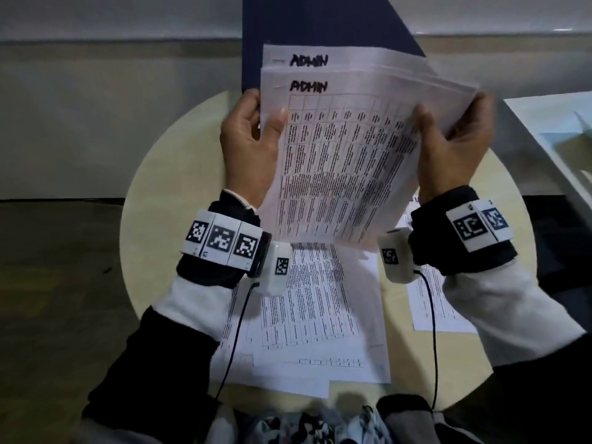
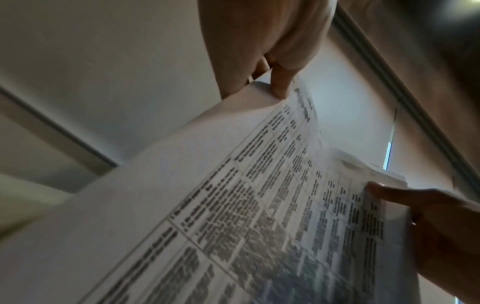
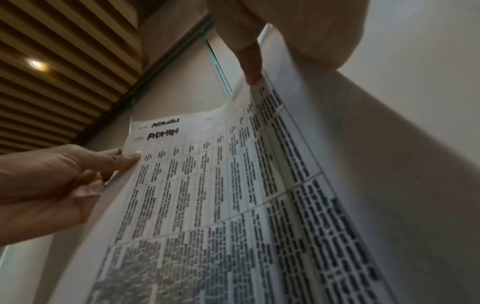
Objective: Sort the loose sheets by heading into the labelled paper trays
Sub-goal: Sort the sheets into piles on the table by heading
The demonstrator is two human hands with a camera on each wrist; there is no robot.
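Note:
I hold a stack of white printed sheets (image 1: pixel 339 161) upright above the round table, two of them showing the handwritten heading ADMIN (image 1: pixel 308 86). My left hand (image 1: pixel 253 142) pinches the stack's left edge, thumb on the front sheet. At the right edge my right hand (image 1: pixel 455 145) grips the stack, thumb in front and fingers behind. The same sheets (image 3: pixel 233 185) with both headings fill the right wrist view, and the left wrist view shows the table of text (image 2: pixel 259 216) from below. More loose sheets (image 1: pixel 320 315) lie flat on the table under my wrists.
The round cream table (image 1: pixel 160 193) stands on a dark floor. A dark blue upright panel (image 1: pixel 314 30) rises behind the stack. A white tray-like object (image 1: pixel 557 136) sits at the right edge. Another loose sheet (image 1: pixel 439 302) lies at the table's right.

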